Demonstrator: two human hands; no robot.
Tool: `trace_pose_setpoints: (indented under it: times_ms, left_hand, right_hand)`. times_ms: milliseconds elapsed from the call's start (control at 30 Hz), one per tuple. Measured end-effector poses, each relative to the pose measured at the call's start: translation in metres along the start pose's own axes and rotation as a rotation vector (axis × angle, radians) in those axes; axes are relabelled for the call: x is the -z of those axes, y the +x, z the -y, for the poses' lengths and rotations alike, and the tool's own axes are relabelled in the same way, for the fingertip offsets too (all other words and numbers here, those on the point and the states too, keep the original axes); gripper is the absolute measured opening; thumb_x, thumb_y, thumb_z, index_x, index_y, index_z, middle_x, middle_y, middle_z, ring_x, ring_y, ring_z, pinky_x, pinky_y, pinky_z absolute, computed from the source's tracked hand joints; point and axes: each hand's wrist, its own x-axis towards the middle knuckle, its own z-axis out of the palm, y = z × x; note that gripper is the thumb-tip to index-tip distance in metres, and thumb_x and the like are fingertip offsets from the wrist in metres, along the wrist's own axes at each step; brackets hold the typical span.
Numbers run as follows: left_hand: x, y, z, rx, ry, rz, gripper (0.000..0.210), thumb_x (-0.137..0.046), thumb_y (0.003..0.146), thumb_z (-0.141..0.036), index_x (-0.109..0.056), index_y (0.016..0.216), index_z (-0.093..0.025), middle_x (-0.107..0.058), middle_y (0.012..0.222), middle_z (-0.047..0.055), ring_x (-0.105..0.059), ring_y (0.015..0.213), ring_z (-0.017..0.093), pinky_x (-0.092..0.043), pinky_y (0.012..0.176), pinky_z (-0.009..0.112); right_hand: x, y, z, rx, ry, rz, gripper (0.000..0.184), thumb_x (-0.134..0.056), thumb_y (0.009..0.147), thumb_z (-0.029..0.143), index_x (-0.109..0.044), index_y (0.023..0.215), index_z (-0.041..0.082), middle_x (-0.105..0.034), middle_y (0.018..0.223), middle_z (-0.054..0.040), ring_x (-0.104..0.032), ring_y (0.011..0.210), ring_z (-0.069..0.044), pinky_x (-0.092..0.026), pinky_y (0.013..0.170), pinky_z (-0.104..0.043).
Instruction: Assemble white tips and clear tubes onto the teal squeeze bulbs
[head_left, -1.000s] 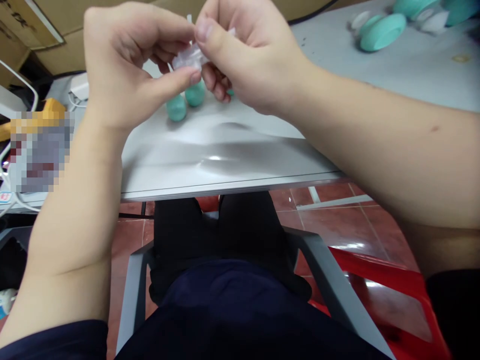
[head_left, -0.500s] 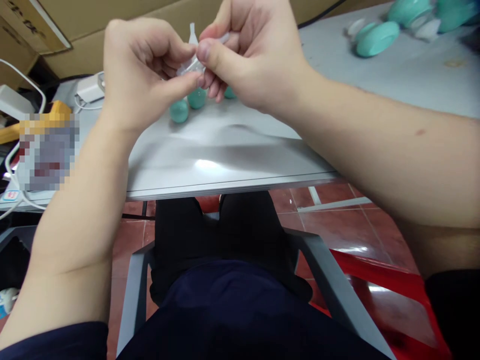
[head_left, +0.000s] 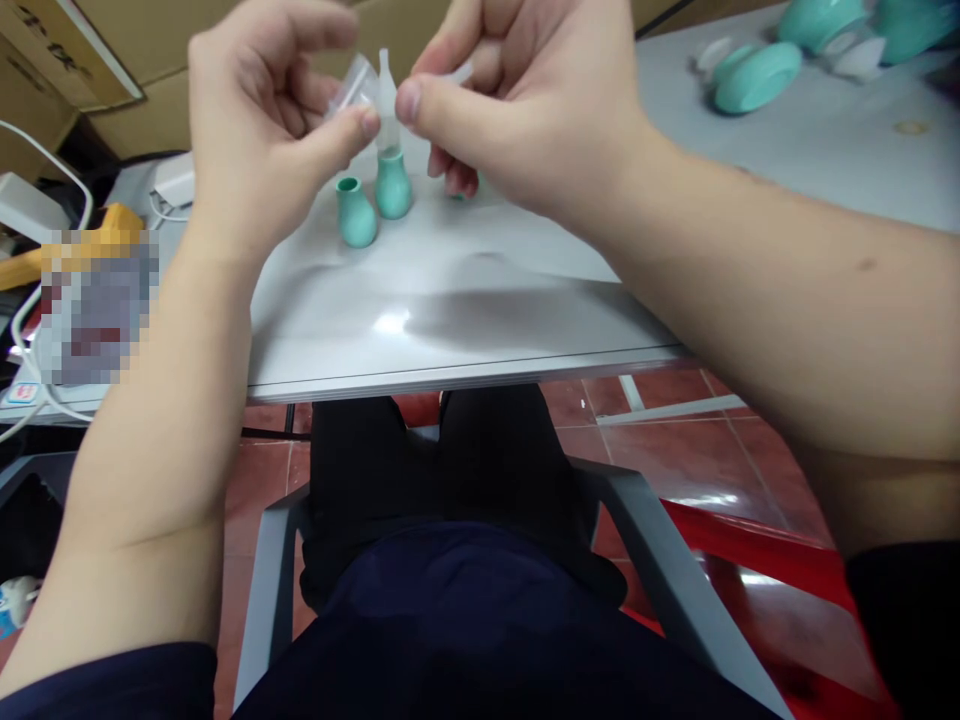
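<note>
The left hand [head_left: 262, 110] hangs above the tabletop [head_left: 480, 330], wrist bent, thumb stretched right and forefinger lifted and curved over the far side. It holds a clear plastic piece [head_left: 358, 82] near the thumb tip; the grip is narrow, and the curled fingers behind are partly hidden. The left forearm [head_left: 157, 400] rises from the near left corner, its dark sleeve [head_left: 120, 685] ending near the elbow.

The right hand [head_left: 536, 110] faces it across a small gap, thumb pointing left and pressed to the bent forefinger. This pinch holds a translucent white piece [head_left: 462, 73], mostly covered by the fingers; the lower fingers curl loosely beneath. The right forearm [head_left: 780, 270] slants in from the right edge.

Between the 2 hands, farther down on the tabletop, a translucent nozzle [head_left: 388, 105] stands upright in a turquoise squeeze bulb [head_left: 394, 188]. Just to its left and nearer stands an open-necked bulb [head_left: 356, 215], its dark mouth facing up. A bit of turquoise shows under the right hand's fingers, too hidden to identify.

At the far right, well apart, at least 3 turquoise pieces [head_left: 757, 78] lie with white parts [head_left: 859, 55] among them. At the left are a white adapter [head_left: 174, 182] and a yellow object [head_left: 116, 228]. Cardboard [head_left: 169, 45] lines the far side.
</note>
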Motion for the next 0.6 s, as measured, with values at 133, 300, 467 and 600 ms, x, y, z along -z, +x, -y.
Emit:
trace_pose_setpoints:
  times_ms: [133,300,467,600]
  left_hand:
    - [-0.003,-0.001,0.021,-0.185,-0.113,0.001,0.066,-0.085,0.1,-0.063,-0.081,0.137,-0.009,-0.079,0.113,0.011,-0.072,0.069,0.009,-0.047,0.046,0.013]
    - [-0.023,-0.001,-0.011,0.126,-0.207,-0.14,0.062,-0.106,0.07,-0.056,-0.081,0.103,-0.009,-0.065,0.082,0.006,-0.058,0.059,0.006,-0.038,0.037,0.008]
    - [-0.017,-0.001,-0.027,0.2,-0.187,-0.098,0.068,-0.111,0.06,-0.048,-0.074,0.103,-0.009,-0.07,0.081,0.004,-0.065,0.053,0.008,-0.036,0.036,0.008]
    - [-0.014,-0.003,-0.025,0.219,-0.062,-0.034,0.071,-0.111,0.061,-0.054,-0.074,0.102,-0.01,-0.065,0.078,0.003,-0.062,0.058,0.006,-0.034,0.038,0.006]
  right_hand:
    - [0.001,-0.01,0.015,-0.11,-0.1,0.397,0.015,-0.088,0.086,0.007,-0.074,0.093,0.007,-0.071,0.073,0.0021,-0.065,0.058,-0.008,-0.047,0.049,-0.02]
    - [-0.012,-0.02,0.017,-0.127,-0.531,0.793,0.011,-0.086,0.092,0.013,-0.083,0.103,0.01,-0.067,0.073,0.0008,-0.054,0.065,-0.008,-0.039,0.064,-0.025]
    - [-0.011,-0.02,0.016,-0.158,-0.665,0.853,0.029,-0.088,0.097,0.03,-0.082,0.119,0.013,-0.067,0.078,0.0001,-0.052,0.068,-0.011,-0.034,0.067,-0.028]
    - [-0.008,-0.014,0.021,-0.1,-0.4,0.475,0.018,-0.089,0.095,0.022,-0.075,0.094,0.011,-0.057,0.068,0.004,-0.046,0.065,-0.006,-0.035,0.062,-0.022]
